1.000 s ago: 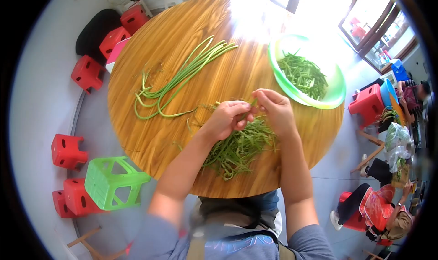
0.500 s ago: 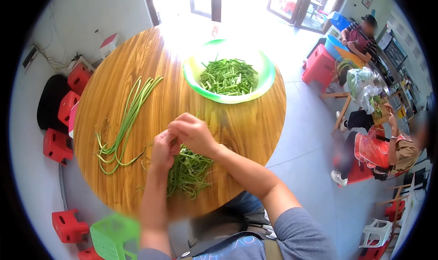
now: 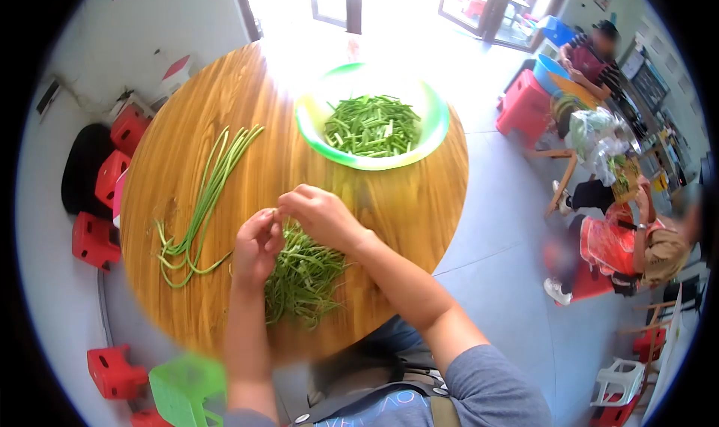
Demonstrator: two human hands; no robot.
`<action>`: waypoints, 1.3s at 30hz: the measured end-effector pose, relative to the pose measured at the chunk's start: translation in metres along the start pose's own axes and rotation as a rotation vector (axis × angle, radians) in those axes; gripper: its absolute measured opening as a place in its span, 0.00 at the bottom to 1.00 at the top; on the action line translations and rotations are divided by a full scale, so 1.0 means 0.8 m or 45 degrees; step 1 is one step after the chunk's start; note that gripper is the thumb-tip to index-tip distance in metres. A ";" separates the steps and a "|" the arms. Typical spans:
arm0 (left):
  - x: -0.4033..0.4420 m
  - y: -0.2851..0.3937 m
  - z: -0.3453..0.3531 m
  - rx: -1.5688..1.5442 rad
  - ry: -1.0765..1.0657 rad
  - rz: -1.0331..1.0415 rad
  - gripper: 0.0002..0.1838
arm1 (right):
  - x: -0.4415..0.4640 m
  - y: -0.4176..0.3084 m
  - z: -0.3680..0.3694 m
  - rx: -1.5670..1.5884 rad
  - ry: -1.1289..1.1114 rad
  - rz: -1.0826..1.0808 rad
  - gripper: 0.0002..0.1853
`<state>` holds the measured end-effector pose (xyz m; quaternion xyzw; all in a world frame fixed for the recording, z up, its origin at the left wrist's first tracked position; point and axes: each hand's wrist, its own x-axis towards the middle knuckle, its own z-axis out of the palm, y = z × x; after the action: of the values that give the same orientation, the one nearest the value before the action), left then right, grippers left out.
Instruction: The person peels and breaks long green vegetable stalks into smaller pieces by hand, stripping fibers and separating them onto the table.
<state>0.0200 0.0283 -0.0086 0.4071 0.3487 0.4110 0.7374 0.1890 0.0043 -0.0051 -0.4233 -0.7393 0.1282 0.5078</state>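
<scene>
My left hand (image 3: 257, 246) and my right hand (image 3: 320, 213) meet above the wooden table (image 3: 389, 240), fingertips close together. Both have curled, pinching fingers, and whatever is between them is too small or hidden to make out. Just below my right hand lies a loose pile of thin green trimmings (image 3: 303, 281). To the left, a small bunch of long green stems (image 3: 206, 210) rests on the wood, some ends curled. Beyond my hands stands a green-and-white bowl (image 3: 408, 159) with many short cut green pieces (image 3: 372, 126) in it.
Red stools (image 3: 95, 240) stand along the left wall, and a green stool (image 3: 187, 386) is near the table's front left edge. At right, one person (image 3: 629, 247) sits by vegetables and plastic bags (image 3: 592, 135); another person (image 3: 595, 60) is farther back by a blue basin (image 3: 549, 73).
My left hand has shifted slightly left and its fingers have opened a little. My right hand has turned and moved slightly, uncovering more of the pile. The bowl and stems stay on the table.
</scene>
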 end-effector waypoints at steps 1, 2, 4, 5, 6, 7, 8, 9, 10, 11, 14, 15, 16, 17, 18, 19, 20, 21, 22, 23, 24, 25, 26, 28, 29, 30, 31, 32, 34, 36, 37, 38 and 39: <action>-0.002 0.002 0.002 -0.043 -0.015 -0.014 0.09 | -0.001 0.003 0.000 0.054 -0.008 0.056 0.06; -0.003 0.004 0.004 -0.099 -0.034 -0.044 0.09 | 0.002 0.005 -0.001 0.031 -0.043 0.082 0.06; 0.002 0.000 -0.010 -0.279 -0.157 -0.061 0.09 | 0.008 -0.004 -0.011 -0.029 -0.248 0.131 0.07; 0.011 -0.008 -0.024 -0.395 -0.284 -0.043 0.10 | 0.014 -0.009 -0.020 -0.086 -0.405 0.149 0.08; 0.006 -0.003 -0.024 -0.457 -0.239 -0.022 0.10 | 0.011 -0.004 -0.019 0.059 -0.394 0.244 0.07; 0.003 0.001 -0.019 -0.517 -0.208 -0.009 0.11 | 0.007 0.003 -0.016 0.194 -0.377 0.351 0.06; 0.002 0.004 -0.013 -0.577 -0.185 -0.008 0.11 | 0.009 0.011 -0.015 0.196 -0.220 0.254 0.06; -0.002 0.011 -0.005 -0.439 -0.126 0.008 0.12 | 0.008 0.015 -0.014 0.200 -0.057 0.169 0.05; -0.008 0.017 0.002 -0.306 -0.060 0.006 0.12 | 0.012 0.011 -0.018 0.138 0.251 0.113 0.05; -0.012 0.016 0.005 -0.180 0.013 -0.004 0.13 | 0.017 0.004 -0.022 0.073 0.550 0.067 0.07; -0.004 0.007 -0.002 -0.278 -0.202 -0.076 0.14 | 0.031 -0.006 -0.028 -0.339 0.969 0.230 0.12; -0.003 0.003 -0.003 -0.282 -0.211 -0.095 0.14 | 0.034 -0.003 -0.028 -0.415 1.040 0.172 0.14; -0.001 0.000 -0.003 -0.286 -0.227 -0.114 0.14 | 0.035 -0.002 -0.028 -0.497 1.114 0.110 0.15; 0.001 -0.001 -0.003 -0.289 -0.247 -0.129 0.14 | 0.029 0.002 -0.027 -0.308 0.889 0.282 0.16; 0.000 0.000 -0.002 -0.268 -0.237 -0.150 0.13 | 0.020 0.005 -0.023 -0.123 0.659 0.445 0.16; -0.001 -0.001 -0.003 -0.248 -0.203 -0.147 0.12 | 0.013 0.007 -0.019 0.062 0.422 0.603 0.17; -0.001 -0.003 -0.002 -0.230 -0.171 -0.141 0.12 | 0.009 0.008 -0.012 0.220 0.331 0.645 0.16; 0.001 -0.005 0.000 -0.218 -0.145 -0.133 0.12 | 0.009 0.003 -0.002 0.369 0.238 0.684 0.15; 0.004 -0.008 0.000 -0.182 -0.164 -0.107 0.11 | 0.009 -0.002 0.004 0.511 0.144 0.725 0.15; 0.005 -0.011 -0.001 -0.145 -0.184 -0.085 0.11 | 0.009 -0.008 0.006 0.733 0.101 0.824 0.11; 0.004 -0.010 -0.001 -0.102 -0.198 -0.069 0.11 | 0.008 -0.007 0.008 0.738 0.147 0.768 0.09; 0.003 -0.010 0.002 -0.088 -0.191 -0.064 0.11 | 0.005 -0.005 0.012 0.750 0.194 0.716 0.07; 0.001 -0.009 0.007 -0.067 -0.179 -0.061 0.11 | 0.005 -0.002 0.013 0.622 0.221 0.642 0.06; -0.002 -0.013 0.007 -0.099 -0.134 -0.055 0.11 | 0.003 0.002 0.016 0.376 0.270 0.506 0.04; 0.002 -0.016 0.005 -0.154 -0.109 -0.039 0.10 | 0.001 0.000 0.019 0.285 0.227 0.398 0.04; 0.005 -0.018 0.003 -0.212 -0.086 -0.021 0.10 | 0.005 -0.010 0.017 0.190 0.180 0.289 0.05; 0.007 -0.019 0.000 -0.265 -0.077 0.008 0.10 | 0.006 -0.016 0.016 0.094 0.133 0.177 0.05; 0.008 -0.019 -0.002 -0.317 -0.070 0.038 0.10 | 0.003 -0.013 0.020 0.058 0.106 0.079 0.06; 0.008 -0.018 -0.001 -0.352 0.022 0.092 0.09 | 0.003 -0.017 0.021 0.138 0.049 0.155 0.06; 0.007 -0.014 -0.007 -0.502 -0.041 -0.003 0.09 | 0.006 -0.025 0.017 0.363 -0.002 0.295 0.05; 0.007 -0.011 -0.009 -0.577 -0.074 -0.047 0.09 | 0.006 -0.022 0.015 0.444 -0.046 0.343 0.05; 0.006 -0.007 -0.011 -0.630 -0.132 -0.074 0.09 | 0.006 -0.018 0.011 0.523 -0.090 0.391 0.05; 0.005 -0.003 -0.012 -0.683 -0.075 -0.058 0.09 | 0.006 -0.014 0.006 0.599 -0.133 0.440 0.05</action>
<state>0.0146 0.0343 -0.0158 0.2010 0.2150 0.4600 0.8377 0.1784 0.0024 0.0029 -0.4063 -0.6313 0.4023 0.5240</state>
